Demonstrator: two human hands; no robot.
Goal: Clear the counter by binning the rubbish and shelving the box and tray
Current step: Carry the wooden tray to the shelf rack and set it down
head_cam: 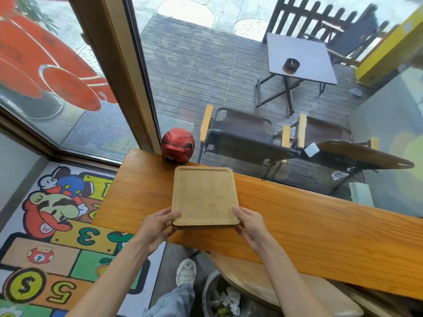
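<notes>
Nearest, a bin (219,298) with crumpled rubbish is seen below the worktop (320,229). The tray (204,196) is held at its near corners by the left hand (158,227) and right hand (249,225) — each grip closed on the rim, probably for a level lift towards shelving. Beyond it a red helmet (178,145) is left standing at the worktop's far edge.

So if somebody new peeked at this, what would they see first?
Probably the pale wooden tray in the middle, lying on the orange wooden counter, with the left hand and right hand gripping its two near corners. Next, the shiny red helmet just behind the tray by the window, and the bright cartoon rug on the floor at the left.
</notes>
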